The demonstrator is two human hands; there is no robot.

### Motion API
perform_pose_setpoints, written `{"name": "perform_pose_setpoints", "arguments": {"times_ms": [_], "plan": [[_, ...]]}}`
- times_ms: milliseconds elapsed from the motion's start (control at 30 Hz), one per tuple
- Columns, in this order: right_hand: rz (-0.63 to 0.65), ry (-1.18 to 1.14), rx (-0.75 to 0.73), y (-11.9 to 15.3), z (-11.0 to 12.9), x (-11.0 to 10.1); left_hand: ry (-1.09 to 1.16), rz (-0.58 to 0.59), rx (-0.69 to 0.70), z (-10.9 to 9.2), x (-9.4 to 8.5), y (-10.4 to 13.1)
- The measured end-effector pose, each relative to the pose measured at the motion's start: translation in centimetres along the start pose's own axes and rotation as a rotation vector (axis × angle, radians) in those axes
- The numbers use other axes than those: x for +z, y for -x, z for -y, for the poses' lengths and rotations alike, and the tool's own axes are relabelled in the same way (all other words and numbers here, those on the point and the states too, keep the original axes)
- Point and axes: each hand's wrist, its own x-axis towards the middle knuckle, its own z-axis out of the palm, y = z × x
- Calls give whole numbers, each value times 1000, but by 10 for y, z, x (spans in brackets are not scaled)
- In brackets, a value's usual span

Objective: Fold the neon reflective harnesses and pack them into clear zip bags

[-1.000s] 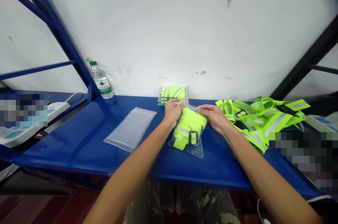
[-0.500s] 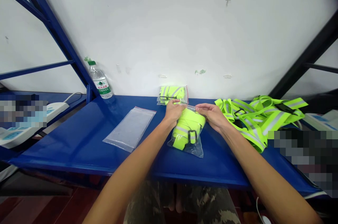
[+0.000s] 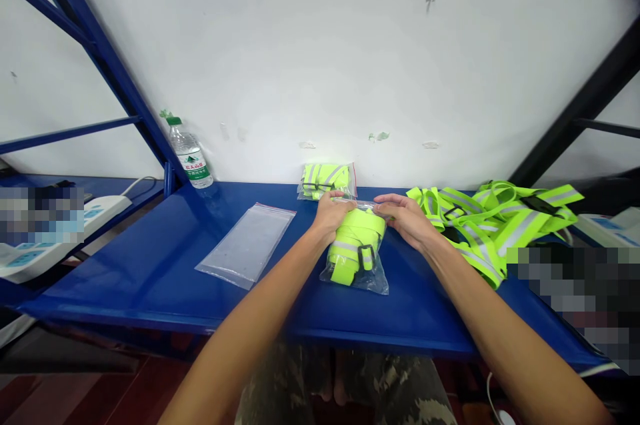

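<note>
A clear plastic zip bag (image 3: pixel 376 281) lies before me on the blue table, its top edge toward the wall. Inside it is a folded neon-yellow reflective strap (image 3: pixel 350 238) with a grey stripe and a black buckle. My left hand (image 3: pixel 331 217) pinches the bag's top left corner. At the top right corner, my right hand (image 3: pixel 404 217) grips the bag between thumb and fingers. Just behind, against the wall, sits another bagged reflective strap bundle (image 3: pixel 326 178). Flat clear bags (image 3: pixel 247 245) with a red seal line lie left of my left hand.
Loose reflective straps (image 3: pixel 500 225) are heaped on the right of the blue table (image 3: pixel 140 271). A water bottle (image 3: pixel 193 157) stands at the back left by the blue frame post. Power strips (image 3: pixel 75 231) lie at the far left. A white wall rises behind.
The bag's top edge has shifted slightly under my fingers, and its lower edge has moved a little to the right. My right hand's fingers have spread somewhat. Everything else stays put.
</note>
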Motion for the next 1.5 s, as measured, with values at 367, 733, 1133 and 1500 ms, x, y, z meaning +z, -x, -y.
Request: {"name": "perform_pose_setpoints", "arguments": {"times_ms": [367,733,1133,1500], "plan": [[-25,1,-29,1,2,0,30,50,-84,6,-8,-13],[-9,-78,-3,4,5,-2,77,61,-85,4,-8,-13],[10,-63,43,2,-1,2,32,34,-93,0,-8,-9],[-25,-77,67,1,-4,10,-3,86,-77,1,-6,-6]]}}
